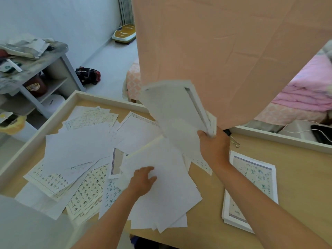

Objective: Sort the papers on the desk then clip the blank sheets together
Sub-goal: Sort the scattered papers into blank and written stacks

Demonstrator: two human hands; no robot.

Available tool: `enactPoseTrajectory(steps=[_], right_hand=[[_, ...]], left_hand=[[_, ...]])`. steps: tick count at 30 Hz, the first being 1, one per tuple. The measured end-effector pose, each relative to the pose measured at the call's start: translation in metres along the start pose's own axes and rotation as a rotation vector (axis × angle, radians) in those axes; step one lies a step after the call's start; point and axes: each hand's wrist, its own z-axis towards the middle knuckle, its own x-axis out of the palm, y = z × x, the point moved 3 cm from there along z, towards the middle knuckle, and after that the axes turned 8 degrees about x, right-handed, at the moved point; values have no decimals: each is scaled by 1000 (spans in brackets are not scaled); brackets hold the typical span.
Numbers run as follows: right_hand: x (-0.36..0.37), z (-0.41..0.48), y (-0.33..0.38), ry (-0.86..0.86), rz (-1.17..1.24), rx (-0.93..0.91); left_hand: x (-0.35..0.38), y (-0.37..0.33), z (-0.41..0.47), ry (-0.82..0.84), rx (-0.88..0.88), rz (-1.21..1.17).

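Up goes the right grip (213,146), fingers curled tight round one sheaf of thin white sheets (176,112) above the bench (301,177). The left grip (143,179) lies flat, fingers loose, on the blank pile (167,198). One black clip (233,139) sits beyond the wrist, and one squared stack of bordered pages (251,187) lies to the right.

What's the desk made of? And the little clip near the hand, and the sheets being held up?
The desk looks like light wood or wood-look laminate, matte, with a pale raised rim. The clip has a black body, probably metal, and shiny wire handles. The sheets in the right hand are thin white paper; they bend.
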Motion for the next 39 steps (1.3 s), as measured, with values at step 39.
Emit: enactPoseTrajectory(steps=[39], right_hand=[[120,-44,-185,406,-682,643]], left_hand=[[0,45,-24,-280,-695,-683]])
